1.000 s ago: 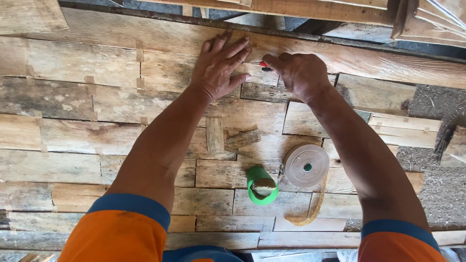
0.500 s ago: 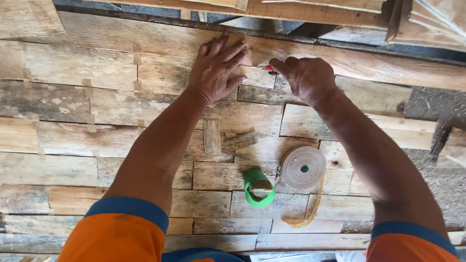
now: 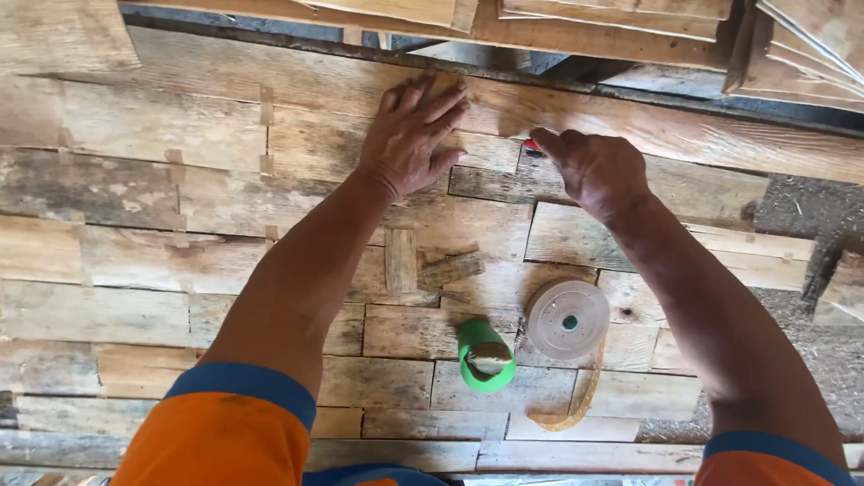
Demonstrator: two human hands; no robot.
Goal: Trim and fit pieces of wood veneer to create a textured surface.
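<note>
My left hand (image 3: 409,135) lies flat with fingers spread on a weathered wooden plank (image 3: 360,90) at the far side of a panel of joined wood pieces (image 3: 135,234). My right hand (image 3: 594,171) is just to its right, fingers closed around a small red-tipped tool (image 3: 533,146) whose tip touches the same plank. Most of the tool is hidden in the hand. Nearer to me a green cup-like container (image 3: 486,355) lies on the wood, beside a round pale disc (image 3: 567,318) with a green centre.
A yellowish strip (image 3: 576,405) curls under the disc. Two loose small wood blocks (image 3: 423,265) lie in the middle of the panel. Stacked planks (image 3: 585,27) run along the far edge. Sawdust-covered ground (image 3: 810,270) shows at the right.
Both hands have stayed pressed at the far plank; the right hand with the red tool has shifted slightly right along it. The view has drifted a little.
</note>
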